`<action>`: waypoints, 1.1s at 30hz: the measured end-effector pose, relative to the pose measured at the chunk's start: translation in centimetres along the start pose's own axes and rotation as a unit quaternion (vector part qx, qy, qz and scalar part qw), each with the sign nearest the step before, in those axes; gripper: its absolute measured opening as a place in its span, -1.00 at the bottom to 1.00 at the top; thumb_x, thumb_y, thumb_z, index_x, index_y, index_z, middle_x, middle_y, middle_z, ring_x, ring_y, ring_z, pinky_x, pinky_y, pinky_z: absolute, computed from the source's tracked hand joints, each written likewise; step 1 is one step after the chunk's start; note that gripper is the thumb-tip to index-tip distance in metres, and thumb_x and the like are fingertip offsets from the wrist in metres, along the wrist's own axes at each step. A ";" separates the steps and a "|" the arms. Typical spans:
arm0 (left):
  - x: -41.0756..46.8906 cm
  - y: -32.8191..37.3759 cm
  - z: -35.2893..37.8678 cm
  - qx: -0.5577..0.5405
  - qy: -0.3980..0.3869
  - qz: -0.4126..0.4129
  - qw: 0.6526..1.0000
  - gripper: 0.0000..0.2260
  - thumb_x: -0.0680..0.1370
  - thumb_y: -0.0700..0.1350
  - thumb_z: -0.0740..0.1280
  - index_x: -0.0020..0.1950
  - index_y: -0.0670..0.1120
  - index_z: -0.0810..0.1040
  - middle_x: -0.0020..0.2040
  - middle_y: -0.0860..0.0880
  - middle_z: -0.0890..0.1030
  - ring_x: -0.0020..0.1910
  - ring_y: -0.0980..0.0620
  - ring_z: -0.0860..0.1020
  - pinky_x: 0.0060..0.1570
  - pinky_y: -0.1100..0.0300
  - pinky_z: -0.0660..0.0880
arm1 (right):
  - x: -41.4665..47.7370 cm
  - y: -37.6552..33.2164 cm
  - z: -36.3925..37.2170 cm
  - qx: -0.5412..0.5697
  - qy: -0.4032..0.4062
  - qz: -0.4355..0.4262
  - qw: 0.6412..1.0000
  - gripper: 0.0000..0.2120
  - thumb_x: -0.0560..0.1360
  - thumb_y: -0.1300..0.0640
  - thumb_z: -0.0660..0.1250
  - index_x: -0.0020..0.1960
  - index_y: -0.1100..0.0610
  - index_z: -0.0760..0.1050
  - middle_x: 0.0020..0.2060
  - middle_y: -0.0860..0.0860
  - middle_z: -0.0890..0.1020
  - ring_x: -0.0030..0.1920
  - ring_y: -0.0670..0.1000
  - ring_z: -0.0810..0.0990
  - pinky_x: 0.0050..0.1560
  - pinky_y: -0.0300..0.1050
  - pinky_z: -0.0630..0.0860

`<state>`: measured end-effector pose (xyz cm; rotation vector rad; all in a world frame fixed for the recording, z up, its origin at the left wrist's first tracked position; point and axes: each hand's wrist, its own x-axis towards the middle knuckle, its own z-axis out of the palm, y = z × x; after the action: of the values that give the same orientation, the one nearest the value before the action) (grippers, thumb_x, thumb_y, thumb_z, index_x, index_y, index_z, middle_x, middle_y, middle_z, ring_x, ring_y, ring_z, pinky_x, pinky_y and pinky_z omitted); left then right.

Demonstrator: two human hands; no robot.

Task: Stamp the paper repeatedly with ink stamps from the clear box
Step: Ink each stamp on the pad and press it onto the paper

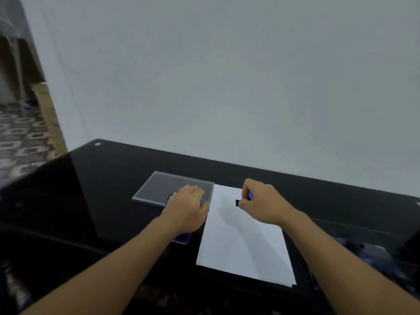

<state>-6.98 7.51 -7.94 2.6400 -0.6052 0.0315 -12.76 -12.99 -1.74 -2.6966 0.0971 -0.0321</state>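
- Head view: the right hand (261,204) hovers over the far end of the paper (245,246). Its fingers (246,188) pinch a small stamp (243,199) with the dark base turned down, likely ready to press.
- The stamp looks like hard plastic, blue on top and black below. Whether it touches the sheet I cannot tell.
- The left hand (188,210) lies palm-down on the clear box (159,187) just left of the paper, probably to steady it or reach for another stamp. Its fingers (195,189) bend downward, and I cannot tell whether they hold anything.
- The box is thin transparent plastic: a flat rectangular panel lies beyond the hand, and a purple-tinted corner shows near the wrist.
- The paper is plain, smooth and white, lying flat right beside the box, which keeps the reach short.
- The counter (102,189) is glossy black and mirror-like.
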 end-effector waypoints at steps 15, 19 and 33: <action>-4.5 -14.2 -0.5 -0.005 0.067 -0.136 0.988 -0.58 0.61 0.04 0.19 0.41 -0.11 0.42 0.38 -0.04 0.46 0.40 -0.05 0.36 0.40 -0.05 0.31 | 4.0 -9.9 9.4 0.012 -0.067 -0.083 0.994 -0.86 0.55 0.05 0.28 -0.03 0.13 0.45 -0.10 0.06 0.59 -0.14 0.06 0.57 -0.17 -0.04 0.51; -4.8 -15.8 0.5 0.014 0.095 -0.151 0.984 -0.57 0.61 0.03 0.20 0.44 -0.13 0.42 0.47 -0.09 0.40 0.48 -0.07 0.29 0.47 -0.05 0.22 | 4.6 -11.1 10.9 -0.005 -0.090 -0.087 0.992 -0.88 0.53 0.03 0.29 -0.07 0.07 0.44 -0.10 0.03 0.58 -0.12 0.06 0.59 -0.12 0.02 0.56; -5.4 -16.2 2.5 0.065 0.093 -0.161 0.980 -0.51 0.66 0.09 0.02 0.57 -0.03 0.20 0.60 -0.02 0.14 0.59 -0.01 0.03 0.55 -0.04 -0.05 | 4.6 -12.3 15.0 -0.086 -0.071 -0.107 0.988 -0.89 0.57 0.01 0.21 -0.02 0.05 0.36 -0.07 0.07 0.60 -0.09 0.11 0.55 -0.09 0.01 0.55</action>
<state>-5.25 21.86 -17.32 2.7872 -0.1133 0.2245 -6.84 4.18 -10.00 -2.8591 -0.2434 0.1087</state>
